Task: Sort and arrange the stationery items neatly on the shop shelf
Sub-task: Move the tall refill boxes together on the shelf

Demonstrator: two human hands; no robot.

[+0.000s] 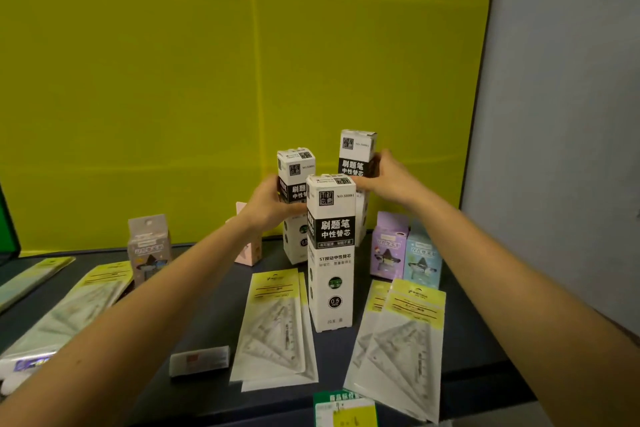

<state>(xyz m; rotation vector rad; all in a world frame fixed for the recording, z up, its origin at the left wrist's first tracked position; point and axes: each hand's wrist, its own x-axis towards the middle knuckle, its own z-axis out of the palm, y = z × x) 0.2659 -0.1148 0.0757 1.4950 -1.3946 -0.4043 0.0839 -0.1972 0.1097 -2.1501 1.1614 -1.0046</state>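
Three tall white-and-black pen refill boxes stand on the dark shelf (214,308). The front box (331,253) stands free in the middle. Behind it to the left, my left hand (268,206) is wrapped around the second box (295,170). My right hand (384,180) grips the third box (356,152) at the back right; this box appears slightly raised, its base hidden behind the front box. Flat packs of clear triangle rulers with yellow headers lie in front: one stack at centre (277,326), one at right (401,343), one at left (90,305).
Small hanging-tab boxes stand at the back: grey (149,246), pink (247,250), purple (389,246) and light blue (422,256). A small white flat box (200,360) lies near the front. A green price tag (344,409) sits on the shelf edge. Yellow-green wall behind, grey panel at right.
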